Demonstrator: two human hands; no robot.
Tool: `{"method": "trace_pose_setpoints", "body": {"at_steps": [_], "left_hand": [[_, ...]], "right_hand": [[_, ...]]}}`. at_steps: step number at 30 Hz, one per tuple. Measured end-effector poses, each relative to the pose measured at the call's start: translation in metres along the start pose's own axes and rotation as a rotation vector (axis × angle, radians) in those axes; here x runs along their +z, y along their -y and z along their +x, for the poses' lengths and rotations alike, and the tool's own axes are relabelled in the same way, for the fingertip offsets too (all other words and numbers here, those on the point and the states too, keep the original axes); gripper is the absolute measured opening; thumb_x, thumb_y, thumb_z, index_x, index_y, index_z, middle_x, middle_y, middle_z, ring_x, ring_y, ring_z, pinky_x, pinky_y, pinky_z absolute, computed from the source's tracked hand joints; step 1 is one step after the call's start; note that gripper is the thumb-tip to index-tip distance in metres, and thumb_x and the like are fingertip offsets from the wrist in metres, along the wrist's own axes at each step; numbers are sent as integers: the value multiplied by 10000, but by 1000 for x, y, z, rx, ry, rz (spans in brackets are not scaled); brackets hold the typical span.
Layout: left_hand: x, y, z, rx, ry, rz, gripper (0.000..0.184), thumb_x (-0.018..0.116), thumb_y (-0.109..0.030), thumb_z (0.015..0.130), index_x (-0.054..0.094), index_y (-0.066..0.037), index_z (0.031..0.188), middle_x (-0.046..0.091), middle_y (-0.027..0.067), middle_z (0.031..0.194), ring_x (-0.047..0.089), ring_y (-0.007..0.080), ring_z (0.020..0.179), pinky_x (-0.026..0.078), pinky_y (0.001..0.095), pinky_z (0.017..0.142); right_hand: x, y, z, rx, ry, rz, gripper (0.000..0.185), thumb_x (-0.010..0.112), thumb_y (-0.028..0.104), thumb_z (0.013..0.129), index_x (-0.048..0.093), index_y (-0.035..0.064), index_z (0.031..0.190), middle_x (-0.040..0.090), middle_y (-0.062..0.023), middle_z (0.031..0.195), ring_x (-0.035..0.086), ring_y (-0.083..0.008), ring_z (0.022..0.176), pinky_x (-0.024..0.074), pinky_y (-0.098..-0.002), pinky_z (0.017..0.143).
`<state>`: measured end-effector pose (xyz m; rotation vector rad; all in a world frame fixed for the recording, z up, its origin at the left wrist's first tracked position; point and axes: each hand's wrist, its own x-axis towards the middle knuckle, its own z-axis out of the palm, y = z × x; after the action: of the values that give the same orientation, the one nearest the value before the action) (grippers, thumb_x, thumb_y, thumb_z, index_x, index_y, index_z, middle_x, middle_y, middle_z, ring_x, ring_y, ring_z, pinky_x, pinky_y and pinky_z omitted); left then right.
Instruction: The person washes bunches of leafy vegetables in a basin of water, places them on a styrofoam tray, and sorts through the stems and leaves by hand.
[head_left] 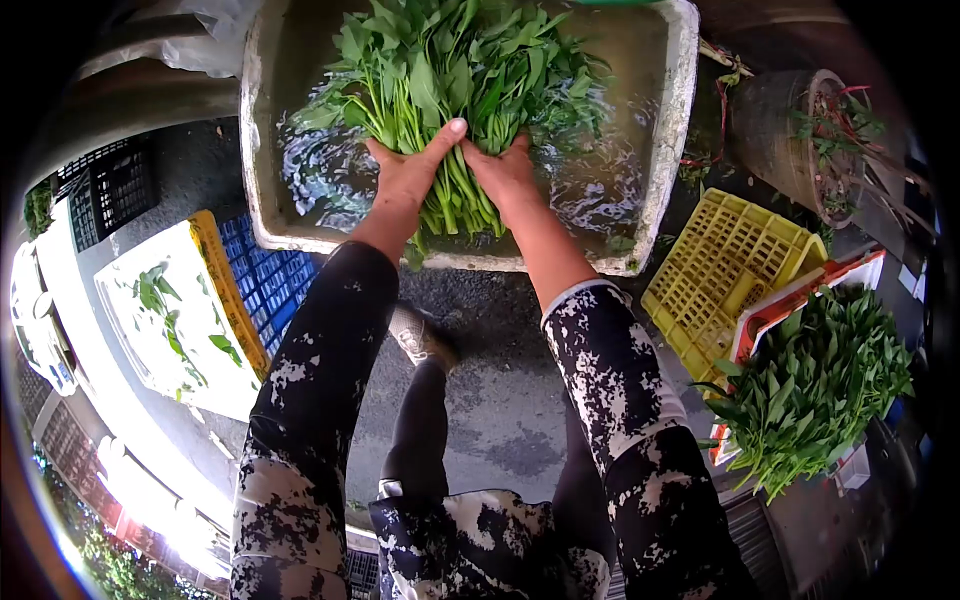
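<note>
Both my hands grip a large bunch of leafy green stems [425, 85] over a water-filled tub [672, 140] with a worn pale rim. My left hand [408, 172] wraps the bunch from the left, its thumb lying across the stems. From the right, my right hand [503, 172] clasps the same bunch, close beside the left thumb. The leaves point away from me and spread onto the rippling water, while the cut stem ends hang toward the tub's near rim. Fingertips under the bunch are hidden.
Right of the tub stand a yellow crate [735, 255] and a red-and-white container [868, 270] heaped with greens [815, 380]. A planter [785, 130] is at the upper right. At left are a white box [135, 290] with loose leaves, a blue crate [262, 275] and black crates [120, 190].
</note>
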<state>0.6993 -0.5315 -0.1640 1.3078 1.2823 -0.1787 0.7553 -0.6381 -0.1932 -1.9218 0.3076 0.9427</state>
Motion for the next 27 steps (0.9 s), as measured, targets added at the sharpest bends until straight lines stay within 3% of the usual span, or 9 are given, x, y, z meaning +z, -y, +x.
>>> {"method": "trace_pose_setpoints", "body": {"at_steps": [5,9,11,12,17,20,22,24,27], "left_hand": [[2,12,20,-18,33,-1,1196,802,-407,541,18,18,1337,415,235,1223,486,288,1069,398,358,910],[-16,20,23,-213,434,-435,492,683,-358,678,518,-71,1043,590,83,896,574,221,818,488,355,729],[-27,14,16,-226,390,-433,458,677,-358,669,512,-84,998,560,60,761,565,200,647,502,341,602],[-34,13,18,-246,379,-423,442,674,-354,668,512,-86,980,545,53,720,556,192,594,501,335,552],[-46,11,28,-210,318,-323,279,593,-321,717,546,-114,898,540,33,724,546,175,598,486,326,542],[-43,9,30,-232,321,-207,284,589,-334,722,551,-121,907,536,41,730,540,176,626,482,323,568],[-38,20,42,-80,52,-13,602,676,-297,682,420,-49,1167,549,104,948,562,199,787,486,326,677],[-31,18,37,199,-9,130,942,694,-353,661,159,6,1348,395,198,1258,394,292,1175,332,340,967],[-12,-6,-4,472,-337,590,898,718,-443,649,222,-127,1328,255,197,1338,334,350,1212,282,465,992]], "right_hand": [[-9,-18,21,186,138,297,879,747,408,649,291,-5,1277,472,-182,1204,492,-263,1068,421,-368,867],[-9,-30,22,243,198,669,936,734,453,646,270,2,1321,379,-194,1298,388,-275,1175,340,-407,947],[-13,-37,29,247,312,739,892,661,525,684,279,52,1336,333,-169,1344,321,-276,1226,283,-437,980],[-14,-32,28,335,236,794,610,585,460,784,426,83,1236,517,-106,1155,517,-247,1016,425,-425,856],[-27,-23,23,219,426,1051,670,590,455,770,365,80,1278,472,-125,1201,509,-269,1005,397,-447,872],[-33,-7,-2,223,264,1016,719,594,455,768,318,58,1300,464,-136,1212,500,-279,1034,391,-417,892],[-28,-10,-9,77,-407,386,764,620,428,762,258,60,1325,447,-148,1228,490,-283,1054,383,-387,908],[-29,-19,-13,-174,-566,300,618,662,371,741,417,67,1220,506,-148,1149,523,-258,998,407,-352,864],[-36,-16,-13,-444,-653,-85,247,680,287,725,606,54,761,604,-94,851,583,-213,744,447,-323,646]]}}
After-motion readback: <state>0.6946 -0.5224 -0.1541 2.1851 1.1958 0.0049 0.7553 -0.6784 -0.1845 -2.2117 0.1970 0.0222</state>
